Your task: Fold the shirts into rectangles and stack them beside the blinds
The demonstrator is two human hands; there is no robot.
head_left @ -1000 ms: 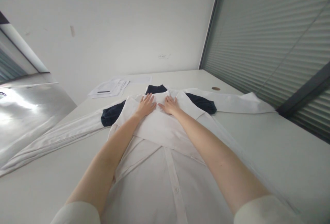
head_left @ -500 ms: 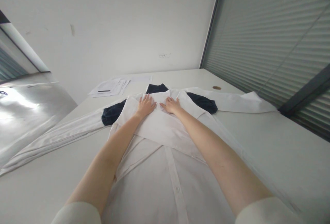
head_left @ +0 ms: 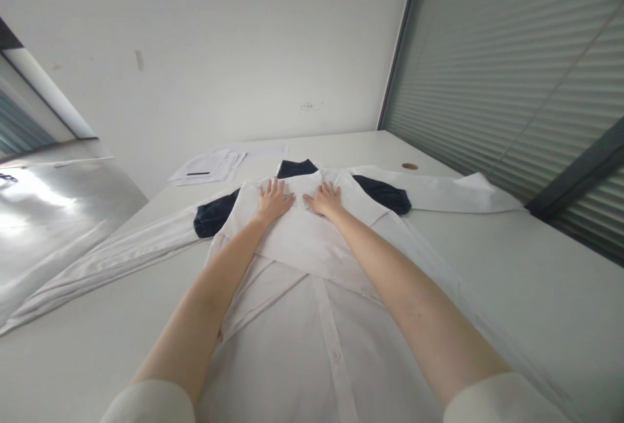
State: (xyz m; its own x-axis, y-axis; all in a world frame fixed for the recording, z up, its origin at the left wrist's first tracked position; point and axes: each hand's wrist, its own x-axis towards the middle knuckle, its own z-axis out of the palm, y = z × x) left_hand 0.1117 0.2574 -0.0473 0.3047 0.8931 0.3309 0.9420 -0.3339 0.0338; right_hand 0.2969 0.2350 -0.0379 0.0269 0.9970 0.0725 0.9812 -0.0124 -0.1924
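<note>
White garments lie layered on the table, the upper white cloth (head_left: 302, 234) spread over a buttoned white shirt (head_left: 312, 332). My left hand (head_left: 275, 201) rests flat on the upper cloth, fingers spread, near its far edge. To its right, my right hand (head_left: 324, 199) lies on the same cloth, also with fingers apart. Dark blue cloth shows beyond the hands (head_left: 296, 167), at the left (head_left: 215, 214) and at the right (head_left: 384, 194). One white sleeve (head_left: 112, 254) stretches to the left, another (head_left: 453, 193) to the right.
Papers with a dark pen-like item (head_left: 207, 166) lie at the table's back left. A round hole (head_left: 410, 166) sits in the white table (head_left: 526, 260) near the right sleeve. A wall stands behind, and window blinds (head_left: 507, 78) rise on the right.
The fingers of both hands are spread slightly wider on the cloth. The garments look unchanged, and the camera view has shifted very slightly.
</note>
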